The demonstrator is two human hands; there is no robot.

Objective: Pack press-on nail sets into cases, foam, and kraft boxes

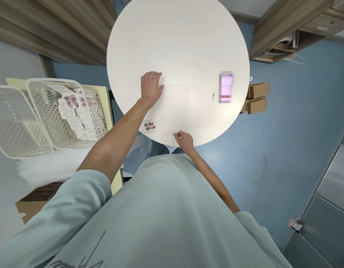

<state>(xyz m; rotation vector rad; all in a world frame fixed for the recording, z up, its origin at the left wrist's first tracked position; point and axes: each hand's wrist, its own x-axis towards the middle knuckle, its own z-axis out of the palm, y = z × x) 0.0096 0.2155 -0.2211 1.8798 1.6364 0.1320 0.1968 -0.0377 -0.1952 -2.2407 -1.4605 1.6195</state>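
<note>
On the round white table (177, 29), a faint clear or whitish sheet (177, 100) seems to lie between my hands; its outline is hard to make out. My left hand (151, 87) rests at its upper left, thumb apart from the bent fingers, with nothing visible in it. Close to the table's near edge, my right hand (184, 140) is closed, thumb and forefinger together. Whatever they pinch is too small or too clear to name. A small clear pack (149, 125) of dark red and pink nail-like pieces lies below my left hand, touched by neither hand.
A phone (225, 88), blurred out, lies on the table's right side. To the left, a white perforated basket (68, 87) holds several similar packs, beside another basket (15, 123). Cardboard boxes (257, 97) stand on the blue floor at right, below a wooden shelf unit (289, 29).
</note>
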